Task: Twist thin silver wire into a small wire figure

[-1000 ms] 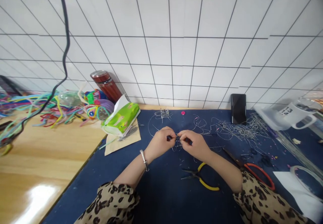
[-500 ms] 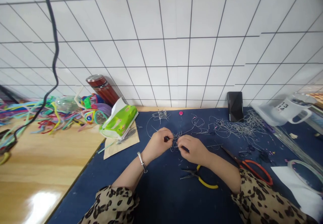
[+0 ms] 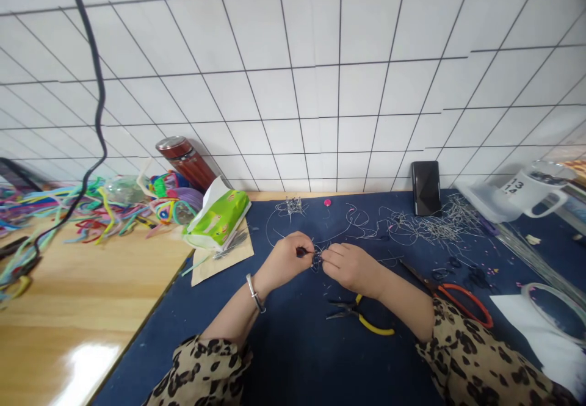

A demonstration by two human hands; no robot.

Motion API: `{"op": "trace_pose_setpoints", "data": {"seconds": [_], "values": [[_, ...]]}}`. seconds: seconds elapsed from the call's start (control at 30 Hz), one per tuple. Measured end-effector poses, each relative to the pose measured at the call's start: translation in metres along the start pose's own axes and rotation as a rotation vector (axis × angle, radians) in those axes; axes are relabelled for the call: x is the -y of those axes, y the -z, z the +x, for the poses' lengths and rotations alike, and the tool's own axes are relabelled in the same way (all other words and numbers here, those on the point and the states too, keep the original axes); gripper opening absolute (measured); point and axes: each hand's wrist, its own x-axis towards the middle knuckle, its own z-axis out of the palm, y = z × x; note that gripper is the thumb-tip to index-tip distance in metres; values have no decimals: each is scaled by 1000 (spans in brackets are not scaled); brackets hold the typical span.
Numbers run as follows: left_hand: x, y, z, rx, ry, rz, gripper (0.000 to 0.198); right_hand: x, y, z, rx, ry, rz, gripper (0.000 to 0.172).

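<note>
In the head view, your white mug (image 3: pixel 531 191) stands at the far right of the mat (image 3: pixel 293 351), marked 13 14; something dark shows through its clear top, but you can't make out what. Your flask (image 3: pixel 187 160) leans near the wall on the left with its metal cap on. In front of it, the green tissue pack (image 3: pixel 220 215) lies partly on brown paper (image 3: pixel 242 248), a white tissue poking out of its top.

Your wire piece (image 3: pixel 316 263) is between your hands, near the middle of the mat, beyond the pliers (image 3: pixel 351 309). Your fingers cover much of it, so you can't tell which way its long axis runs; fine strands stick out around it at several angles. The pliers' tips point left, the yellow handles to the right.

Your left hand (image 3: pixel 290 258) is curled, thumb and index finger pinched together on the left side of the wire piece. Your right hand (image 3: pixel 351 267) is mostly closed, fingers folded together and fingertips gripping the right side. The two hands face each other with a narrow gap between them. Beyond your right hand lies a tangle of loose wire (image 3: pixel 430 226), just in front of the phone (image 3: pixel 425 188).
</note>
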Motion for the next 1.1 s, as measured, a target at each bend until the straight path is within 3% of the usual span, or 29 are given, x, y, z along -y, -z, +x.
{"op": "trace_pose_setpoints", "data": {"seconds": [0.23,0.5,1.1], "values": [[0,-2,-1,65,92,-91,9,2,-3,-6,-63,-33,-49,19],[-2,0,-1,97,56,-123,10,4,-7,-8,-102,-37,-56,18],[-6,-2,-3,44,75,-119,8,4,-9,-7,-151,-75,-12,17]]}}
